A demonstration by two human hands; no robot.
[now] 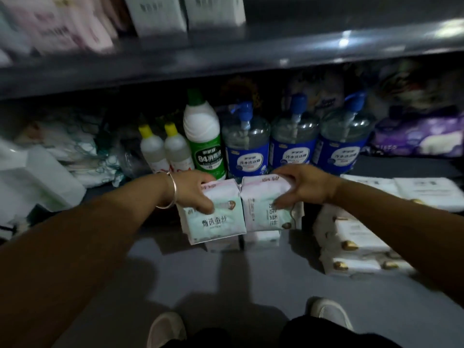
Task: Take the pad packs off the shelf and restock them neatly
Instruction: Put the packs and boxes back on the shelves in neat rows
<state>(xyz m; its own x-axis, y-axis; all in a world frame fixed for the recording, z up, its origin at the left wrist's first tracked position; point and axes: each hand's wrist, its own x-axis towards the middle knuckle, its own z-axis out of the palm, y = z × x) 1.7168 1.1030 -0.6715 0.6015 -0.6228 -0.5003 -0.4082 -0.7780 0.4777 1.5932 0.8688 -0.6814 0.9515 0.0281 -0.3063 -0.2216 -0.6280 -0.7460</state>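
Head view shows both hands out over the front edge of the dark grey lower shelf [376,169]. The left hand [194,190] grips a soft mint-and-pink plastic pad pack [216,222] by its upper corner, thumb on the printed face, fingers curled behind. The right hand [305,185] clamps the top of a second pink-and-white plastic pad pack [263,212], fingers wrapped over it. The two packs touch side by side, upright, above smaller white packs [241,241] lying under them near the shelf's front edge.

Both packs look light and squashy, with slick film wrap that could slip; holding across the padded body rather than the thin sealed seam seems safer.

Behind, toward the back edge, stand two yellow-capped bottles [165,149], a green-labelled white bottle [203,136] and three blue-labelled pump jugs [293,139]. White flat packs [356,237] lie at the right edge. An upper metal shelf [226,56] carries blurred boxes. The place is dim; two pale shoes [168,330] stand on grey floor.
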